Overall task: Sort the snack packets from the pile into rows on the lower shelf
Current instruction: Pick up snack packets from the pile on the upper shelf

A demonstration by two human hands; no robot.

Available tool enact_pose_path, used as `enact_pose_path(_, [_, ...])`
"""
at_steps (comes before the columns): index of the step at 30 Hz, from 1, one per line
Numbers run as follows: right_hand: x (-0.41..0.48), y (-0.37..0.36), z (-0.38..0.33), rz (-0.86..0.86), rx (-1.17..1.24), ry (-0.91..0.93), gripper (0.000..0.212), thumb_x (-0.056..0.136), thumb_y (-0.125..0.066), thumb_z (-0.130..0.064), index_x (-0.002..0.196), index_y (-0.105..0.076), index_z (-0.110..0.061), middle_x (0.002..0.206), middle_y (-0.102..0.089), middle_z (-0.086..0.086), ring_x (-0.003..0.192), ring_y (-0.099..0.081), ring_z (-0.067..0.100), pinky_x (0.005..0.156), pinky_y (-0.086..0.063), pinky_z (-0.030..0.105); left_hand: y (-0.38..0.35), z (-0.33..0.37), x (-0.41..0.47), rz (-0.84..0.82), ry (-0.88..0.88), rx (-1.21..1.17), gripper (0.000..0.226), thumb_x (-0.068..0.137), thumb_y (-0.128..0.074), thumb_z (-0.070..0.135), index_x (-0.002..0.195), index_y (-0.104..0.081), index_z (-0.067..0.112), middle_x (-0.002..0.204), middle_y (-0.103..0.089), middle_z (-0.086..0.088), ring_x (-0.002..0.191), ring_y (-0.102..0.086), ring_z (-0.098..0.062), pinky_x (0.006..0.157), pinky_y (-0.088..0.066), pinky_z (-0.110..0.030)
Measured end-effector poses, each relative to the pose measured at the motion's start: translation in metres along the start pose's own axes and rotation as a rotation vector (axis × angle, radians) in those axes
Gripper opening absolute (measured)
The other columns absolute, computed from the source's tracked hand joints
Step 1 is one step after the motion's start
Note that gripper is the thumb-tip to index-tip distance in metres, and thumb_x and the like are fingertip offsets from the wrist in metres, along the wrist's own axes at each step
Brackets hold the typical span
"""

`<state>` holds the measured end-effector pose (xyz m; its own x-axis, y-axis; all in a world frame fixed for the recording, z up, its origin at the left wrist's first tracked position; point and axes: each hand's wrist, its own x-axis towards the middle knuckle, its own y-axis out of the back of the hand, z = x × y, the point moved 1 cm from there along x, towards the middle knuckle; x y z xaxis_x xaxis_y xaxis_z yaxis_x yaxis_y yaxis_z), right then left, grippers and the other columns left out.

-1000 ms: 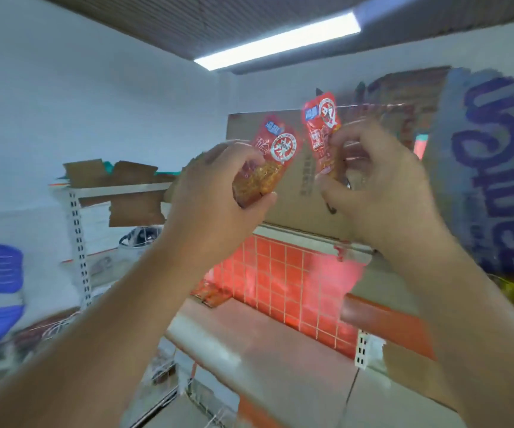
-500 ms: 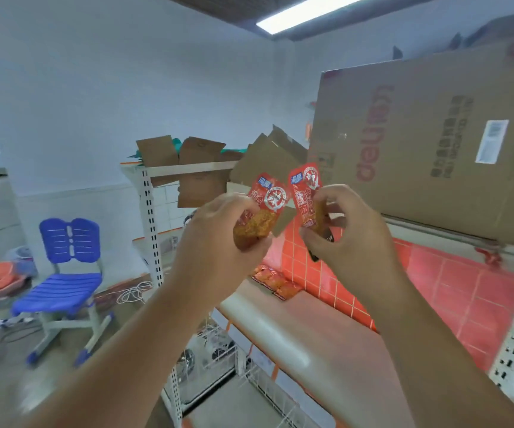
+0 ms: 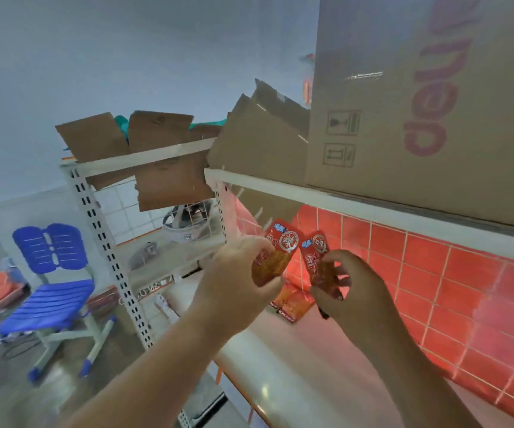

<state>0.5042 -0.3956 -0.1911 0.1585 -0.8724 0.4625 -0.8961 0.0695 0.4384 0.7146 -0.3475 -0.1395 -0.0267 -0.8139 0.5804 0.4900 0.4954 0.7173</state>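
Since half a second ago, both hands have sunk lower in the view and closer to the lower shelf. The camera has swung so that the cardboard box on the upper shelf now looms over the top right, with its printed red lettering cut off by the frame edge. The left hand keeps its grip on the left packet: the fingers curl round the lower, orange-brown half, and the red top with its round emblem stands clear above them. The right hand pinches the right packet between thumb and fingers. That packet stands upright just beside the first, and whether their edges touch cannot be told.

Behind and just below the hands, the packets on the shelf lie at the foot of the red tiled panel. The hands cover part of them, so their number cannot be made out, and motion blur makes their print unreadable. The lower parts of both held packets are hidden inside the fingers. A dark thing pokes out under the right palm, too blurred to identify. The blue chair stands on the floor at the left.
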Motion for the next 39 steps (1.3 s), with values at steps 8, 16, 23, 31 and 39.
enact_pose_path(8, [-0.001,-0.041,0.109,-0.065,-0.173,-0.334,0.025,0.076,-0.077,-0.029,0.092,-0.058,-0.033,0.080,-0.065,-0.010,0.067,-0.062,0.004,0.057,-0.047,0.021,-0.134,-0.053,0.011,-0.332,0.141,-0.013,0.036,0.080,-0.069,0.054,0.108,-0.059,0.034,0.089,-0.063,0.015,0.082,-0.058,-0.004,0.074,-0.047,-0.024])
enact_pose_path(16, [-0.009,-0.072,0.170,-0.061,-0.400,-0.482,0.006,0.092,-0.059,-0.032,0.090,-0.060,-0.026,0.068,-0.064,-0.004,0.063,-0.062,0.007,0.058,-0.047,0.024,-0.232,-0.079,-0.004,-0.493,0.072,0.166,0.059,0.084,-0.058,0.056,0.137,-0.053,0.029,0.110,-0.066,-0.001,0.102,-0.060,-0.024,0.088,-0.050,-0.035])
enact_pose_path(23, [-0.001,-0.091,0.189,0.001,-0.414,-0.654,0.029,0.096,-0.051,-0.045,0.083,-0.062,-0.022,0.076,-0.069,0.003,0.075,-0.068,0.021,0.071,-0.054,0.038,-0.289,-0.098,0.012,-0.476,-0.120,0.217,0.032,0.094,-0.060,0.045,0.109,-0.068,0.018,0.097,-0.066,-0.009,0.088,-0.066,-0.033,0.074,-0.053,-0.039])
enact_pose_path(31, [-0.013,-0.105,0.187,0.062,-0.637,-0.494,0.024,0.103,-0.056,-0.038,0.116,-0.070,-0.023,0.103,-0.064,0.002,0.092,-0.063,0.027,0.079,-0.050,0.041,-0.302,-0.130,0.022,-0.544,-0.419,0.140,0.036,0.101,-0.041,0.045,0.121,-0.066,0.028,0.127,-0.062,0.000,0.113,-0.055,-0.035,0.093,-0.042,-0.047])
enact_pose_path(39, [-0.030,-0.122,0.193,0.177,-0.853,-0.555,0.039,0.082,-0.078,-0.028,0.121,-0.076,-0.020,0.073,-0.055,0.007,0.062,-0.059,0.035,0.061,-0.053,0.041,-0.305,-0.150,0.009,-0.473,-0.449,-0.052,0.030,0.094,-0.050,0.044,0.120,-0.062,0.033,0.118,-0.057,0.009,0.102,-0.050,-0.030,0.085,-0.035,-0.049])
